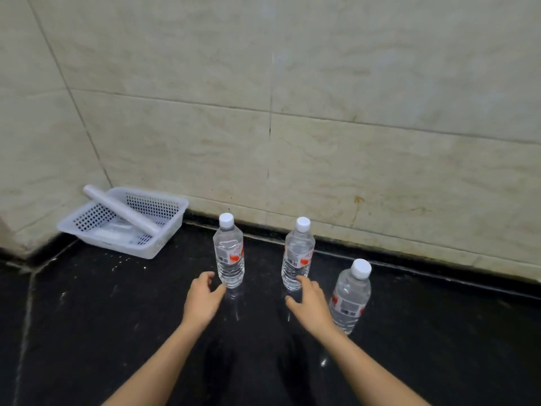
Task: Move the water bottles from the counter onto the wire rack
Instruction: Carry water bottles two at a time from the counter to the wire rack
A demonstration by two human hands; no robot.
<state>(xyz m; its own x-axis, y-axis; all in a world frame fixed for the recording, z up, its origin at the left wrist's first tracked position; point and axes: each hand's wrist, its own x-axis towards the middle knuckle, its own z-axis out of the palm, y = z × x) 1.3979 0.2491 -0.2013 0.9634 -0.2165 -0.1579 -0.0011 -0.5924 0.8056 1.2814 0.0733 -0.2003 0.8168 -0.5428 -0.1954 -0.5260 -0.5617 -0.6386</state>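
Three clear water bottles with white caps and red-and-white labels stand upright on the black counter point(102, 303). The left bottle point(229, 253) and the middle bottle point(297, 256) stand near the wall; the right bottle point(349, 297) is closer to me. My left hand point(202, 300) reaches toward the base of the left bottle, fingers spread, holding nothing. My right hand point(308, 303) is open just below the middle bottle, its fingertips at the bottle's base, and partly covers the right bottle's lower left side. No wire rack is in view.
A white perforated plastic basket point(164, 238) sits in the back-left corner with a white roll point(120, 209) lying across it. Beige tiled walls point(322, 127) close the counter at the back and on the left.
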